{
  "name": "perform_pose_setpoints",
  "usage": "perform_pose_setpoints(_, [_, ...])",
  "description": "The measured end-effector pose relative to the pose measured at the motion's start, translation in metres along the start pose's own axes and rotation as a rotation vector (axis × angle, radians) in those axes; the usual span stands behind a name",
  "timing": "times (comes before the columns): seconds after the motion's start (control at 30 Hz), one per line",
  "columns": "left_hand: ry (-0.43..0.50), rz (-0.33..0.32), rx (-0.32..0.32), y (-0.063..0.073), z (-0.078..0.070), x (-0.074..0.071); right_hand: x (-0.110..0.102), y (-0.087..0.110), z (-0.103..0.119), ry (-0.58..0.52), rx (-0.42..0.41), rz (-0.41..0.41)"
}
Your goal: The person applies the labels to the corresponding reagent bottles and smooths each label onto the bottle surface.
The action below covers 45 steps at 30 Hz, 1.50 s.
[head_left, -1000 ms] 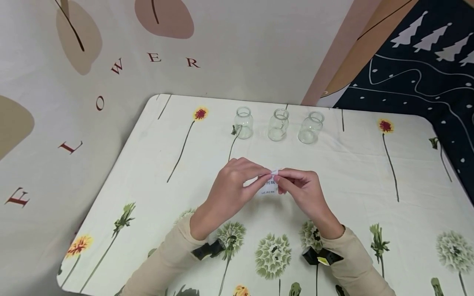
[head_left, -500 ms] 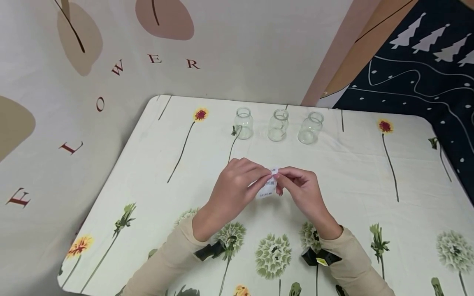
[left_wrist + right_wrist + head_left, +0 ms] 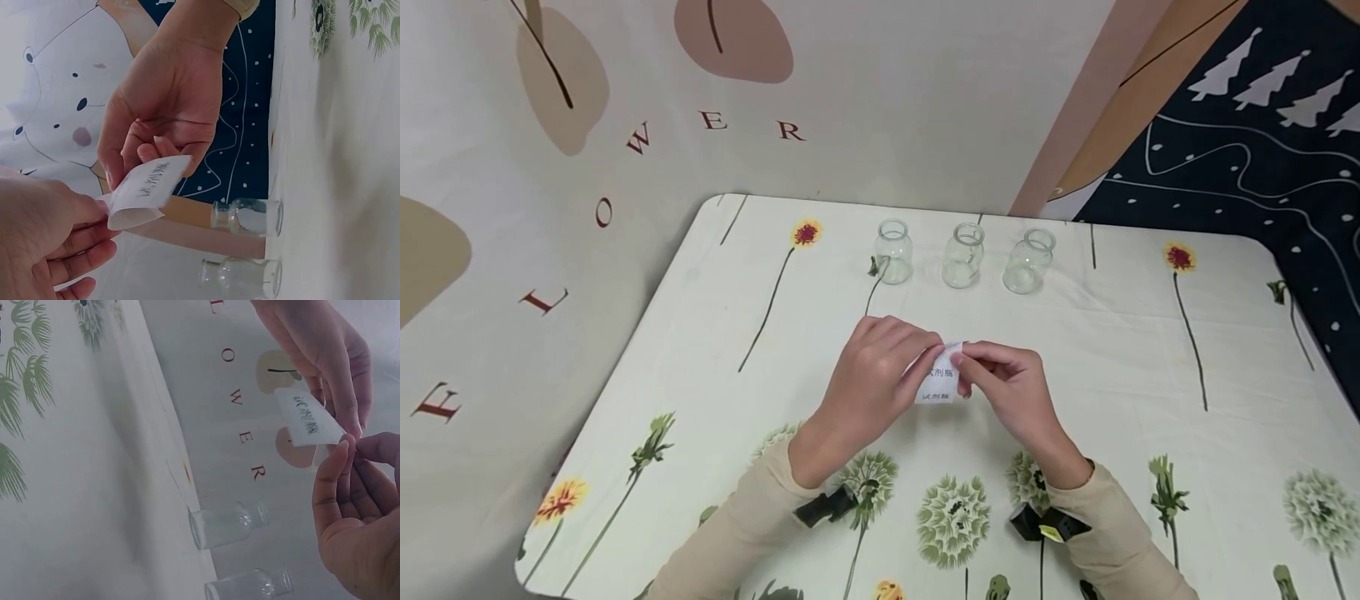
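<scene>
Both hands meet over the middle of the table, holding a small white sheet of labels (image 3: 937, 387) printed with rows of dark characters. My left hand (image 3: 871, 375) pinches its upper left edge between thumb and fingers. At the upper right corner, my right hand (image 3: 1011, 379) pinches it with thumb and index finger. The left wrist view shows the label sheet (image 3: 147, 184) bent into a curve, its lower edge curling under. From the right wrist, the printed side of the label sheet (image 3: 306, 419) shows, with fingertips of both hands close together at one corner.
Three open glass jars stand in a row behind the hands: a left jar (image 3: 893, 252), a middle jar (image 3: 962, 257) and a right jar (image 3: 1028, 262). A flower-print cloth (image 3: 1075, 333) covers the table. Fabric backdrops (image 3: 880, 108) rise behind its far edge.
The label sheet's top strip, earlier folded at the fingertips, now lies flatter and more of the print shows. The left fingers have shifted slightly left; the jars have stayed in place.
</scene>
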<state>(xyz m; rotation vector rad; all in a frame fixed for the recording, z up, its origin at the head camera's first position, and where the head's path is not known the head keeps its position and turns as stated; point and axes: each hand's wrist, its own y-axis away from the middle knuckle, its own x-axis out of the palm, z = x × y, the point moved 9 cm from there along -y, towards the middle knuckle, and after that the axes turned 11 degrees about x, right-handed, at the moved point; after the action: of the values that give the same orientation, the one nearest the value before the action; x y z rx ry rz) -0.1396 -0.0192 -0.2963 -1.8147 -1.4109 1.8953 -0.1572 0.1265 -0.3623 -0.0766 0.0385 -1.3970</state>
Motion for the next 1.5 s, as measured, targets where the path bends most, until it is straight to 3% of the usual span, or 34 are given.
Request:
perform_pose_setpoints(0.7, [-0.046, -0.036, -0.068, 0.003, 0.016, -0.009, 0.009, -0.002, -0.018, 0.019, 0.172, 0.076])
perform_pose_setpoints(1.1, [-0.083, 0.001, -0.122, 0.005, 0.027, -0.008, 0.015, -0.004, -0.043, 0.045, 0.367, 0.115])
perform_pose_setpoints(1.37, [-0.081, 0.007, -0.14, 0.007, 0.031, -0.007, 0.026, -0.002, -0.069, 0.161, 0.492, 0.222])
perform_pose_setpoints(1.5, [-0.077, 0.005, -0.141, 0.008, 0.032, -0.006, 0.02, -0.002, -0.076, 0.399, 0.525, 0.156])
